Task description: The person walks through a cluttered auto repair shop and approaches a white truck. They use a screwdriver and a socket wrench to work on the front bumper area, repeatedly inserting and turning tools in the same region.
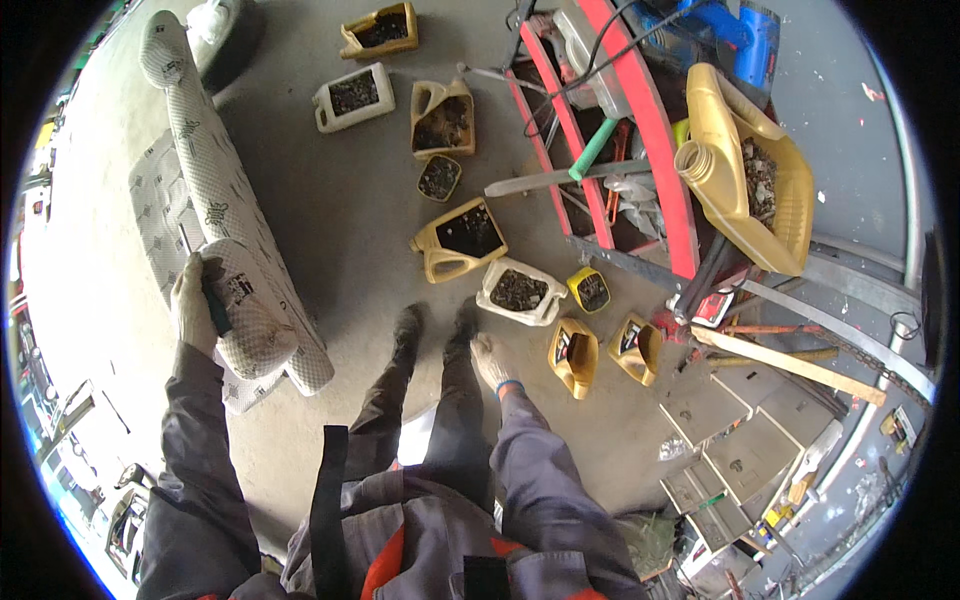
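Note:
My left hand [190, 306], in a pale glove, is at the left beside a long seat-like piece [215, 170] covered in white patterned material. Its fingers are closed on a tool with a dark green handle [217, 309] and a thin shaft; its exact kind is unclear. The rounded end [258, 335] of the covered piece lies just right of that hand. My right hand [489, 362], also gloved, hangs by my right leg with its fingers loosely extended and nothing visible in it. Closest to it are a cut white canister [489, 302] and a cut yellow canister [582, 388].
Several cut canisters with dark small contents stand on the floor ahead, among them a tan one [425, 240]. A red-edged shelf cart [672, 190] at the right carries a large gold canister [722, 195]. A wooden bar [800, 368] juts out beside grey drawers [745, 470].

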The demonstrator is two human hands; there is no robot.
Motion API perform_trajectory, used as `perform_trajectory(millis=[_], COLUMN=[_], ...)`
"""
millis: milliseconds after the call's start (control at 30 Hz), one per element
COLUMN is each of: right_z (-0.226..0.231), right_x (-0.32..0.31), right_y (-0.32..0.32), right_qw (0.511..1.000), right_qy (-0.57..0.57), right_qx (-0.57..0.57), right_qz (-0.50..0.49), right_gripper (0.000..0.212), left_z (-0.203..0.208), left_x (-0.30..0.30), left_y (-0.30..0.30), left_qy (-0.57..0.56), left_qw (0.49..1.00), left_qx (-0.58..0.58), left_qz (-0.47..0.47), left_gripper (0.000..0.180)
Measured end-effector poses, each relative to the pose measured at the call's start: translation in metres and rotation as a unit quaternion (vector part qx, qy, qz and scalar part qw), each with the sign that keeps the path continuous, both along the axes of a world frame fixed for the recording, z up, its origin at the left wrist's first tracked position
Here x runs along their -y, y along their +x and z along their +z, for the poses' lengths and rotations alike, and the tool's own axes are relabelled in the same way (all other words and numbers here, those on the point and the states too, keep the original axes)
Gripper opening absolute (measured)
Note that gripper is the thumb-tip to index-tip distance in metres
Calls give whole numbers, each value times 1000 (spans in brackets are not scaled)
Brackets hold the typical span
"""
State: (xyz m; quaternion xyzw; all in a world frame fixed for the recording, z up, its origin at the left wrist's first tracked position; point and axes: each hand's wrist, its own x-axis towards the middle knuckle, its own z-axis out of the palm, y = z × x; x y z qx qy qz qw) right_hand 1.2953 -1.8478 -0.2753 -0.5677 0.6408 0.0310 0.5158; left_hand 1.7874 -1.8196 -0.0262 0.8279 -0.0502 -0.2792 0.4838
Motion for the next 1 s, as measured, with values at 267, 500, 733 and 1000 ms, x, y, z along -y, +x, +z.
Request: perform_trajectory(millis=[267, 500, 733, 1000], right_z=[-50, -89, -89, -84], right_x=[-17, -49, -63, -67], right_y=[-48, -66, -43, -12], right_qw=[992, 984, 981, 987], right_qy=[60, 88, 127, 116], right_qx=[-89, -143, -142, -109], right_qz=[66, 64, 42, 13], right_gripper=[37, 39, 41, 39], left_z=[-14, -13, -14, -13], left_x=[-24, -18, -23, -19], left_y=[24, 22, 29, 25], left_qy=[-58, -19, 0, 5], left_qw=[992, 996, 997, 996], left_qx=[-112, -83, -71, -75], left_qz=[25, 17, -13, -46], left_gripper=[47, 46, 47, 50])
